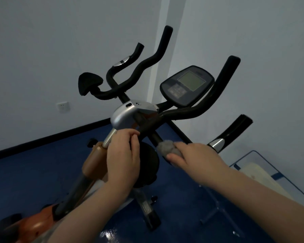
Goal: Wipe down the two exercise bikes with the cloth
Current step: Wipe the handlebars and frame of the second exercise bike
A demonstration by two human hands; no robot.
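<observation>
We see the left hand (124,156) curled around the chrome post (110,138) of the orange-bodied exercise bike (95,160), just below its silver handlebar clamp (125,114). The right hand (195,158) grips the grey cloth (167,148), bunched between thumb and fingers, and presses it against a black handlebar tube (156,137). We cannot tell how the right fingers lie beneath the cloth. The console (187,85) of the second bike sits behind, near the white wall (60,41). The floor (33,169) is blue.
</observation>
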